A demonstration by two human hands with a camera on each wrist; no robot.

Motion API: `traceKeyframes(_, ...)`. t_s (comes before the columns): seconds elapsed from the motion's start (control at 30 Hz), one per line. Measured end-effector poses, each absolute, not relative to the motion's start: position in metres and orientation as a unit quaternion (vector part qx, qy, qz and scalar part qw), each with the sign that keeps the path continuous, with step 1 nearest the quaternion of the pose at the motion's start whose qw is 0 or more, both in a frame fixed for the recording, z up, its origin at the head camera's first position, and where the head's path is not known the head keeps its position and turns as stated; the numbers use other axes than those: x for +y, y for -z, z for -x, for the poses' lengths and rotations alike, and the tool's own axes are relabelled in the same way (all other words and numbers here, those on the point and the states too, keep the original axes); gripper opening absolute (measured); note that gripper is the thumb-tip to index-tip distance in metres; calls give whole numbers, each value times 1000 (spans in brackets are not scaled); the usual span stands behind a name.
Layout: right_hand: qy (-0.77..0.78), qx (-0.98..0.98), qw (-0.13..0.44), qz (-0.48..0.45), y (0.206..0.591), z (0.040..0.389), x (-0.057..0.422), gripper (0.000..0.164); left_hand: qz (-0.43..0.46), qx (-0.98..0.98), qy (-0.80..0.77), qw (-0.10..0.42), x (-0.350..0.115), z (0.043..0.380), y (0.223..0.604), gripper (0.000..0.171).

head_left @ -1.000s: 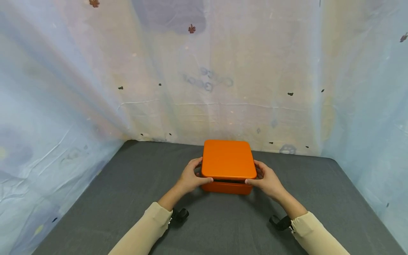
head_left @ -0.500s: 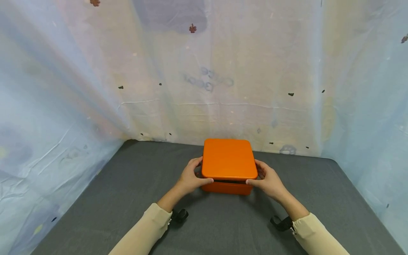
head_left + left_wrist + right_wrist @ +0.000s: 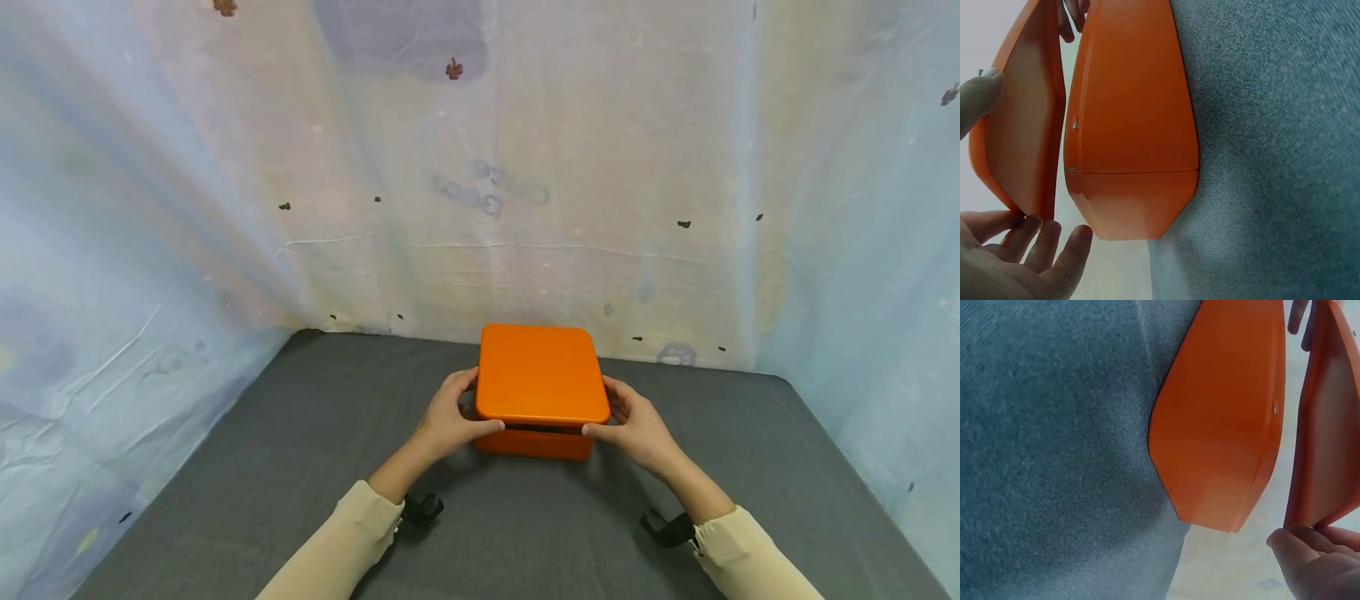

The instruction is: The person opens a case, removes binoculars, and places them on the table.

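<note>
A glossy orange square lid [image 3: 542,375] hangs over a matching orange box [image 3: 534,445] that sits on the grey cloth. Both wrist views show a gap between the lid's pale underside [image 3: 1022,125] and the box wall [image 3: 1222,419]. My left hand [image 3: 446,422] holds the lid's left side, thumb at its front edge and fingers along the side. On the opposite side, my right hand [image 3: 639,432] grips the lid the same way, thumb near the front right corner. The inside of the box is hidden under the lid.
A dark grey cloth surface [image 3: 315,450] spreads all around the box. Behind it and at both sides hang pale patterned sheets [image 3: 585,183]. Black wrist straps [image 3: 424,510] show below each forearm.
The lid has shifted slightly to the right and up, and my right hand has moved a little to the right with it. The box has stayed in place.
</note>
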State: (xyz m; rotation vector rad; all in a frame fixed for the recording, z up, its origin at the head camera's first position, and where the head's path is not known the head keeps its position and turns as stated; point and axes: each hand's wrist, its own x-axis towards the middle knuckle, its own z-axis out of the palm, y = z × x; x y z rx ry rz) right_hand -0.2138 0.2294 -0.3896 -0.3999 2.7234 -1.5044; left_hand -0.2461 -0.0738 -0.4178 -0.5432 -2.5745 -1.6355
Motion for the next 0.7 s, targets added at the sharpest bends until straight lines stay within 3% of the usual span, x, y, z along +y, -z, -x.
traceKeyframes(0.7,468,875,-4,123,387,210,234,89,191,-834,517,40,-71,241,415,90)
